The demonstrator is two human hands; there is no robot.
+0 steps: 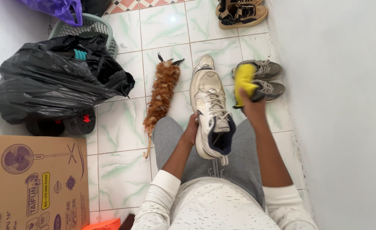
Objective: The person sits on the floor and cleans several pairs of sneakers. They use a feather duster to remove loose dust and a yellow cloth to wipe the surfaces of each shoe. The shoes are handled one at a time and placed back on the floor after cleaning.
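Observation:
My left hand (pixel 192 129) grips a chunky white sneaker (pixel 209 106) by its side near the heel, holding it toe-away above my grey-trousered knees. The shoe has white laces and a dark blue lining. My right hand (pixel 249 103) is closed around a yellow cloth (pixel 244 79), raised just to the right of the sneaker and not touching it. Both sleeves are white with small specks.
A brown feather duster (pixel 161 91) lies on the tiled floor left of the shoe. Grey sneakers (pixel 266 79) sit by the white wall on the right, tan shoes (pixel 241 12) farther off. A black rubbish bag (pixel 56 79), a green basket (pixel 88 26) and a cardboard box (pixel 32 183) fill the left.

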